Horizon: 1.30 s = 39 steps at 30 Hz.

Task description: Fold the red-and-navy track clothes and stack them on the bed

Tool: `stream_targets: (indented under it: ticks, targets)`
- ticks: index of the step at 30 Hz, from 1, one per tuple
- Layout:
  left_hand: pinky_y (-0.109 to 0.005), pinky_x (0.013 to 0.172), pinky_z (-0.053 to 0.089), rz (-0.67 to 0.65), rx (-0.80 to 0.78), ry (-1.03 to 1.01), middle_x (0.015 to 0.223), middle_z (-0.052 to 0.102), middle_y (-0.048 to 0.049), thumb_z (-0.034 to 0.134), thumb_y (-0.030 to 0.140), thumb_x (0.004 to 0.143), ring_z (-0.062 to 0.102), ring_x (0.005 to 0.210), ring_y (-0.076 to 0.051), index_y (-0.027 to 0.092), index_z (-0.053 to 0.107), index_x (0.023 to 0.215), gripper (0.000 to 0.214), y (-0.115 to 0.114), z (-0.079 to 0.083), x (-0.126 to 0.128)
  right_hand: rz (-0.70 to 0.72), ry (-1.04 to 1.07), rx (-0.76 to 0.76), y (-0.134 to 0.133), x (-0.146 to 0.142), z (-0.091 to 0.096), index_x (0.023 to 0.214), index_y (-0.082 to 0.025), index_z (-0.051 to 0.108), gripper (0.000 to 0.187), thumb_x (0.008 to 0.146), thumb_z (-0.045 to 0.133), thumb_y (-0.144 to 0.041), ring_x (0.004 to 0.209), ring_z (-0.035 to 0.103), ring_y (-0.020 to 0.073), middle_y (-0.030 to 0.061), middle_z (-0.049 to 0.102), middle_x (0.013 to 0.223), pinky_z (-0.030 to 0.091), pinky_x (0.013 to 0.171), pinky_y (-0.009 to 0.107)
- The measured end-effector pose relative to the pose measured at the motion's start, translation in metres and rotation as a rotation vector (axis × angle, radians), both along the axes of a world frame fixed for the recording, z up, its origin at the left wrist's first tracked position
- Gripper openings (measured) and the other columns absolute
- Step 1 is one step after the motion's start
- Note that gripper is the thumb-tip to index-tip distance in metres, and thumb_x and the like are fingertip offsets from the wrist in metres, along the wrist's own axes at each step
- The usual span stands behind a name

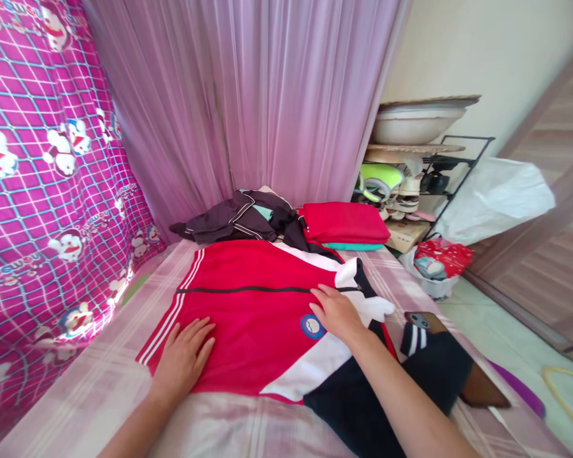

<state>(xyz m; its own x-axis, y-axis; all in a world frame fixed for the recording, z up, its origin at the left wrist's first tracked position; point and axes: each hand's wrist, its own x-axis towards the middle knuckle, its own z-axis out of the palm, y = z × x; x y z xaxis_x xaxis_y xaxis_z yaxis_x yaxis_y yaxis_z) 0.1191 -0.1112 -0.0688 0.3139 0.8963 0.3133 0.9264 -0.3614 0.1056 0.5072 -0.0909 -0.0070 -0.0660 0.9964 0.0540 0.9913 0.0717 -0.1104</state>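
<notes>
A red, white and black zip-up jacket [248,318] lies spread flat on the bed, its striped hem to the left and its collar to the right. My left hand [185,353] rests flat on the red cloth near the hem, fingers stretched out. Over the chest, my right hand [337,312] lies beside the round blue badge [312,326], with its fingers extended toward the dark zip. The near black sleeve [439,369] reaches out to the right, partly behind my right forearm. Neither hand grasps the cloth.
Behind the jacket lie a heap of dark clothes [233,216] and a folded red stack [346,222]. A phone [424,321] sits past the collar. To the right stand a shoe rack [468,168] and a bag of clothes [439,264]. A purple curtain [267,95] hangs at the back.
</notes>
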Motion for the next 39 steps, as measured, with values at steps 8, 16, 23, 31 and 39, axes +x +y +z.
stream_targets:
  ticks: [8,16,23,31,39]
  targets:
    - [-0.053,0.114,0.037,-0.011,0.004,0.014,0.133,0.067,-0.0054,0.036,0.05,0.099,0.061,0.125,-0.026,0.031,0.068,0.125,0.045,-0.003,0.003,-0.003,0.12,0.055,0.139,0.009,0.011,-0.065,0.138,-0.024,0.061,0.046,0.096,0.044,-0.035,0.138,0.046,0.028,0.0095,0.052,0.15,0.033,0.116,0.048]
    - [-0.049,0.113,0.038,-0.05,0.138,0.021,0.131,0.069,-0.0044,0.043,0.044,0.099,0.062,0.122,-0.024,0.029,0.067,0.124,0.038,-0.007,0.0,0.001,0.243,0.035,0.386,0.014,0.026,-0.088,0.132,-0.024,0.064,0.041,0.099,0.043,-0.036,0.127,0.057,0.0273,0.0108,0.061,0.14,0.045,0.106,0.046]
    - [-0.045,0.121,0.023,-0.125,0.303,0.063,0.136,0.065,-0.0038,0.047,0.039,0.097,0.058,0.125,-0.022,0.027,0.061,0.13,0.038,-0.007,-0.009,-0.001,0.194,0.038,0.403,0.012,0.023,-0.087,0.13,-0.024,0.066,0.041,0.097,0.045,-0.037,0.127,0.057,0.0267,0.0094,0.061,0.14,0.044,0.108,0.047]
    - [-0.046,0.122,0.017,-0.14,0.295,0.037,0.137,0.064,-0.0055,0.047,0.04,0.096,0.055,0.127,-0.024,0.025,0.06,0.131,0.04,-0.008,-0.009,-0.001,0.167,0.036,0.369,0.011,0.02,-0.082,0.128,-0.022,0.067,0.04,0.096,0.047,-0.035,0.127,0.056,0.0266,0.0108,0.061,0.139,0.043,0.108,0.046]
    - [-0.056,0.114,0.033,-0.059,0.104,-0.071,0.132,0.067,-0.0093,0.04,0.045,0.099,0.058,0.125,-0.029,0.024,0.066,0.125,0.042,-0.007,0.001,0.01,0.113,-0.022,0.261,0.011,0.008,-0.065,0.131,-0.02,0.065,0.041,0.096,0.046,-0.029,0.13,0.055,0.0274,0.0116,0.06,0.141,0.041,0.11,0.046]
